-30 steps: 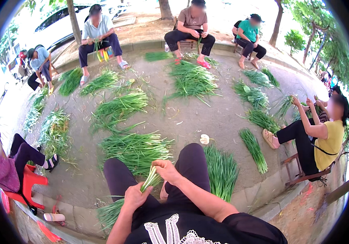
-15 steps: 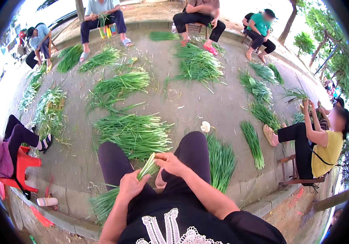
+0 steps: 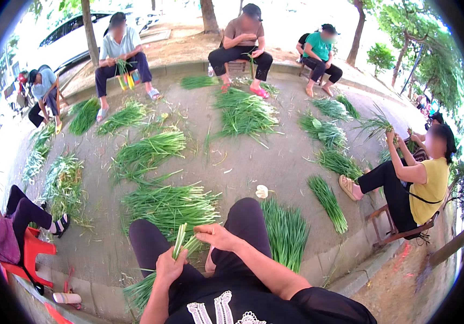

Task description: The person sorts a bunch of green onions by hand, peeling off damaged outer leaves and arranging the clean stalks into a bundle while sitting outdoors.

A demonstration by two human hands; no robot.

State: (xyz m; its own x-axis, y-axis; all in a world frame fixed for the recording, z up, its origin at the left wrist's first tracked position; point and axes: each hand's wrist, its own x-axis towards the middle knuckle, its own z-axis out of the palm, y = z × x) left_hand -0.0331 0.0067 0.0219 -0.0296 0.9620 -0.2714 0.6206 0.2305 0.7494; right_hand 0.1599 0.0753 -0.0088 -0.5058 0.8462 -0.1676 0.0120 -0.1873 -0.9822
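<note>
Over my lap, my left hand (image 3: 171, 264) is closed round a bunch of long green chives (image 3: 179, 241). Their pale cut ends stick up above the fist, and the leafy ends (image 3: 139, 291) hang down to the left of my leg. My right hand (image 3: 214, 236) pinches at a few stalks that lean away from that bunch; its fingertips partly hide them. Just beyond my knees lies a big heap of chives (image 3: 170, 208). A second, neater pile (image 3: 285, 229) sits beside my right leg, with a small white rounded thing (image 3: 262, 191) at its far end.
More chive piles (image 3: 248, 113) cover the pavement. Several people sit around it, among them one in a yellow top (image 3: 429, 189) at right, holding up a bunch. A red plastic stool (image 3: 37, 254) with a seated person is at left. A curb (image 3: 324, 272) runs behind my seat.
The view has tilted upward, showing more of the people and trees. In my hands, the stalk ends have split into two groups, with some leaning right toward my right fingers.
</note>
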